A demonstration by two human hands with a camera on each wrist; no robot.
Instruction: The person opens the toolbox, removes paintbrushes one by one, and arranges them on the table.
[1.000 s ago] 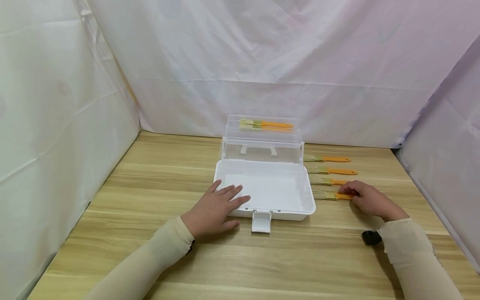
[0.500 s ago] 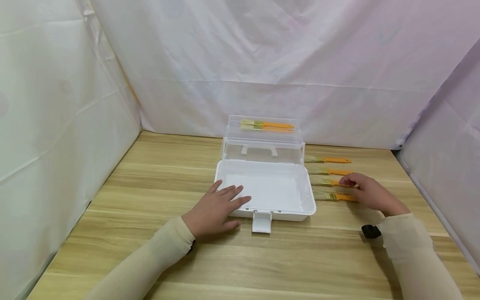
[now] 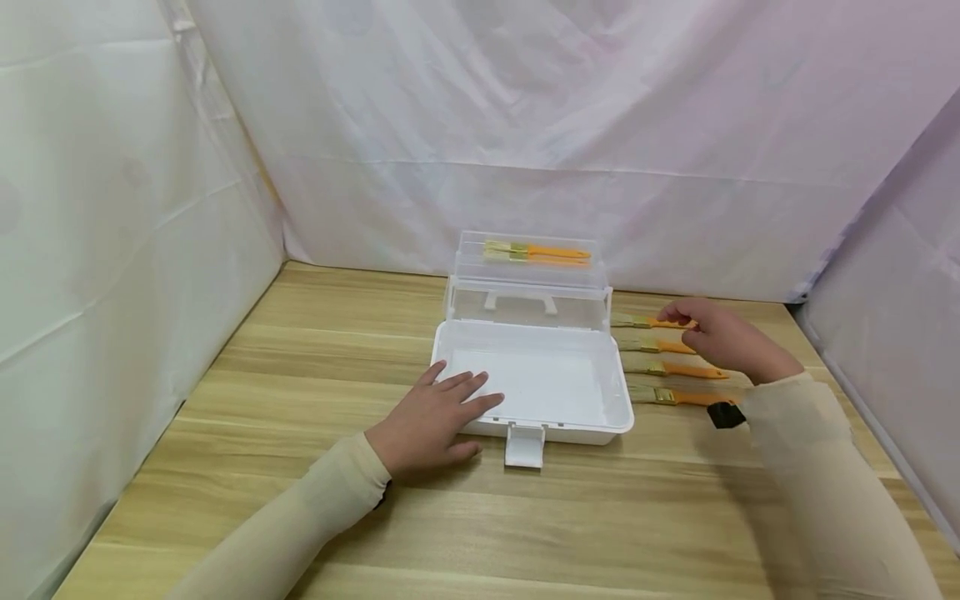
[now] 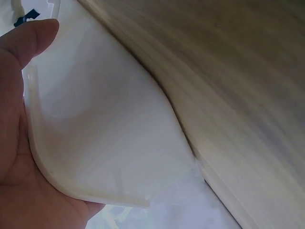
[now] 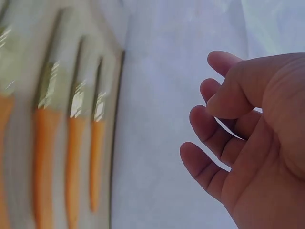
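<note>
My left hand (image 3: pixel 431 421) rests with spread, straight fingers on the front left corner of an opened white plastic box (image 3: pixel 588 432). In the left wrist view, the palm and thumb (image 4: pixel 40 36) lie along the box's rim. My right hand (image 3: pixel 723 337) hovers over the far end of a row of paintbrushes to the right of the box, its fingers loosely bent and holding nothing. Nearest the hand is the farthest paintbrush (image 3: pixel 639 321), partly covered by it. Closer to me lie the second (image 3: pixel 648 345), the third (image 3: pixel 686 371) and the nearest, wider paintbrush (image 3: pixel 678 398).
Behind the box stands its clear lid (image 3: pixel 468 271) with a white handle (image 3: pixel 521 300). Orange-handled paintbrushes (image 3: pixel 547 252) are seen in the clear upper part. A latch (image 3: pixel 524 450) hangs at the front. White cloth (image 3: pixel 360 208) surrounds the wooden table (image 3: pixel 315 333).
My right hand has moved away from me, from the nearest paintbrush past the middle ones to above the farthest, baring the handles closer to me. The left hand has stayed put.
</note>
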